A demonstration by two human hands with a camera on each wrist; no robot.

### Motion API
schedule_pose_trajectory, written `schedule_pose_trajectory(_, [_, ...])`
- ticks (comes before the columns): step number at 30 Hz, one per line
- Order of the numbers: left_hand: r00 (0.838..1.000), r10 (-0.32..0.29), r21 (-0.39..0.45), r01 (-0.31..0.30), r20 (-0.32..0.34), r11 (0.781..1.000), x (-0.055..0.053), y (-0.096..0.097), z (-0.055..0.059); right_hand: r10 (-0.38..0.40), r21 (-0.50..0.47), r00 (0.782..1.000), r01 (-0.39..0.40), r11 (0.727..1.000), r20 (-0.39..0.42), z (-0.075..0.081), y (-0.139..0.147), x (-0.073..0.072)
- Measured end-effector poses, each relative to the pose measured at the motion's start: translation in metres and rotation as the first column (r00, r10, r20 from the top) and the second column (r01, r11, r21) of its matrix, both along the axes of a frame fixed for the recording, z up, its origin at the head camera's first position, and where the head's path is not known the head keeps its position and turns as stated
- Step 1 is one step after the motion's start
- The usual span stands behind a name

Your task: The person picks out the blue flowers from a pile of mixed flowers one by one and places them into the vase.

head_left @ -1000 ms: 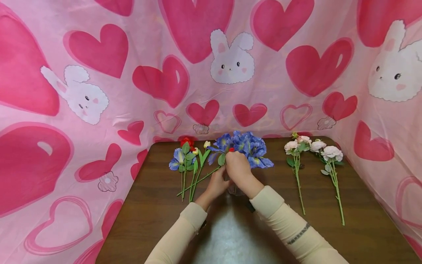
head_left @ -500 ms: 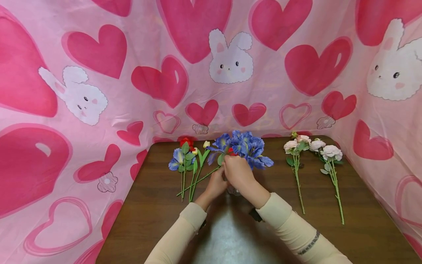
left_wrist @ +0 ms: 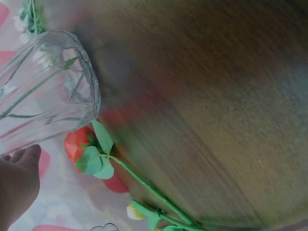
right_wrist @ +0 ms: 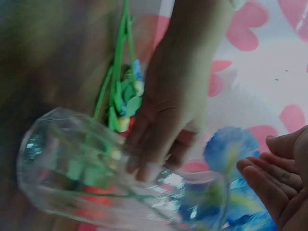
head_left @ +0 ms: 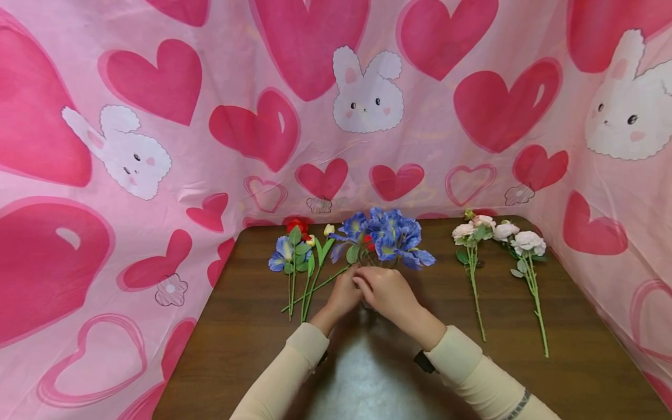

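My left hand (head_left: pixel 345 291) grips a clear faceted glass vase (left_wrist: pixel 72 103) from its left side, with fingers against the glass in the right wrist view. Blue irises (head_left: pixel 396 236) spread above the vase's mouth, and a red flower (head_left: pixel 370 243) shows among them. Thin green stems (left_wrist: pixel 36 90) are visible through the glass. My right hand (head_left: pixel 388 291) is close beside the left one in the head view. In the right wrist view the right hand's fingers (right_wrist: pixel 274 180) are loosely bent near the irises, thumb apart, with nothing between them.
Left of the vase lie a blue iris (head_left: pixel 282 254), a red flower (head_left: pixel 297 226) with green leaves, and pale yellow tulips (head_left: pixel 329 230). Pale pink flowers (head_left: pixel 528 243) on long stems lie at the right of the brown table (head_left: pixel 236 350). A pink heart-print cloth (head_left: pixel 436 146) hangs behind.
The right hand has let go of the red flower and moved down towards me. The red flower now shows among the irises. The left hand stays at the vase.
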State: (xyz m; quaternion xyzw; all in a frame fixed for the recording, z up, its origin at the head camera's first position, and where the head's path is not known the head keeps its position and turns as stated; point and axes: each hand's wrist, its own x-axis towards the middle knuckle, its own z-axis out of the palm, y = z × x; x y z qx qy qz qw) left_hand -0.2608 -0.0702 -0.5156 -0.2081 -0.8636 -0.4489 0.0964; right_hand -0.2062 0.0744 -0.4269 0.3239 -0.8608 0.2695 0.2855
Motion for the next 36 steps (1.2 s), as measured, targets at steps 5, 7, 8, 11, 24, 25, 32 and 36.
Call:
schedule_pose_trajectory(5, [0.999,-0.035,0.007,0.035,0.024,0.999,-0.002,-0.001,-0.003,0.002,-0.029,0.999,-0.003,1.000,-0.036,-0.016,0.015,-0.003])
schedule_pose_trajectory(7, [0.999,-0.038,0.006,0.038,0.026,0.999,-0.003,-0.001,-0.004,-0.007,-0.043,0.999,0.004,0.999,-0.052,-0.022,0.021,-0.005])
schedule_pose_trajectory(8, [0.999,-0.039,0.006,0.039,0.024,0.999,-0.003,-0.001,-0.004,-0.010,-0.051,0.998,0.007,0.999,-0.057,-0.024,0.024,-0.006])
schedule_pose_trajectory(11, [0.999,-0.044,0.013,0.044,0.015,0.999,-0.004,-0.001,-0.005,-0.021,-0.074,0.998,0.016,0.997,-0.064,-0.031,0.033,-0.008])
schedule_pose_trajectory(24, [0.998,-0.055,0.011,0.054,0.033,0.998,-0.004,-0.002,-0.006,-0.151,-0.101,0.988,0.152,0.983,0.015,-0.051,0.062,-0.019])
schedule_pose_trajectory(25, [0.998,-0.053,0.009,0.053,0.034,0.999,-0.004,-0.002,-0.006,-0.160,-0.103,0.986,0.164,0.981,0.040,-0.052,0.063,-0.021])
schedule_pose_trajectory(32, [0.998,-0.058,0.020,0.058,0.020,0.998,-0.005,-0.002,-0.008,-0.092,-0.204,0.953,0.155,0.967,0.290,-0.062,0.063,-0.034])
schedule_pose_trajectory(36, [0.998,-0.067,0.040,0.067,-0.004,0.997,-0.006,-0.001,-0.010,-0.021,-0.284,0.920,0.142,0.948,0.391,-0.069,0.061,-0.040])
